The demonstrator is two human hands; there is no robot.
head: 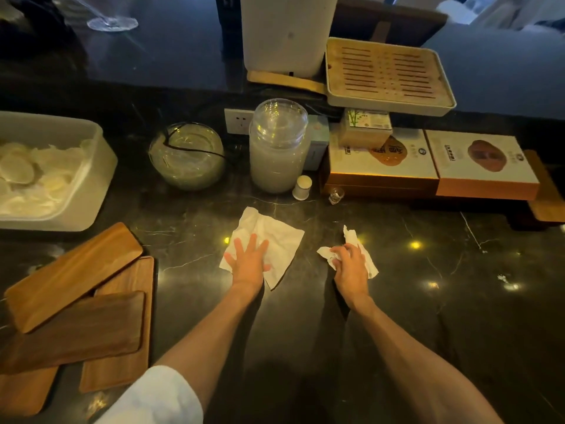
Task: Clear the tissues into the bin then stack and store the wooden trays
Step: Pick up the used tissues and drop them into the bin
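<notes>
At mid-frame on the counter (397, 301), pinning a spread tissue (275, 237) under the flat, open left hand (249, 261), bunching a crumpled tissue (351, 237) in the right hand (350, 267) (presumably to gather both).

Under our left hand (249, 261) the flat tissue (275, 237) is thin white paper, matt and creased. The crumpled tissue (351, 240) bunched in our right hand (351, 270) is the same soft paper, heavily wrinkled. Beneath both hands the counter (428, 301) looks like dark polished stone, glossy, with pale veins and lamp glints. Left of our left hand, the wooden trays (73, 276) show smooth, satin brown grain. Beyond our hands, the jar (278, 148) and bowl (186, 157) are clear, shiny glass.
</notes>
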